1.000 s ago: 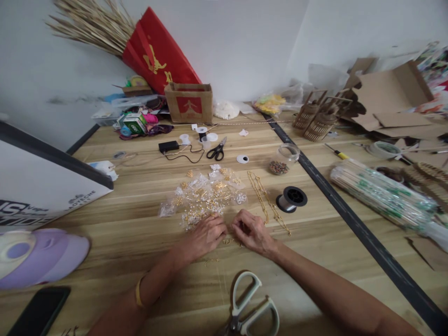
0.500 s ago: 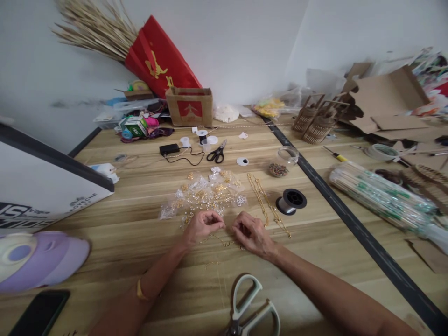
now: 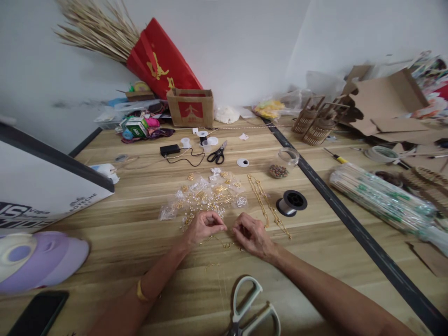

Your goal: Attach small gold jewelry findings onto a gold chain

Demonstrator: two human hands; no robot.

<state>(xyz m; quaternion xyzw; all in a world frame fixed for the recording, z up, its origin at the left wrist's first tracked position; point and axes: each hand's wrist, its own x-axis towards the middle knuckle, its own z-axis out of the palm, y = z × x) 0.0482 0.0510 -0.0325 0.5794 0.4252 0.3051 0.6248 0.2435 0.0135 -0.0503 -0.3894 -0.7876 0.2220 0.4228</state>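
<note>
My left hand is closed in a pinch, thumb against forefinger; what sits between the tips is too small to make out. Close by on the right, my right hand is closed too, its fingers curled and their contents hidden. A thin gold chain hangs or lies just below the two hands. Beyond them spreads a heap of small bags of gold and clear beads and findings. A longer gold chain lies to the right, beside a spool of clear line.
Pale-handled scissors lie at the near edge. Farther back are black scissors and a jar of beads. A phone and a purple-and-white object are at left. Wrapped sticks lie at right.
Both hands keep nearly the same pose and place. The whole view has shifted very slightly.
</note>
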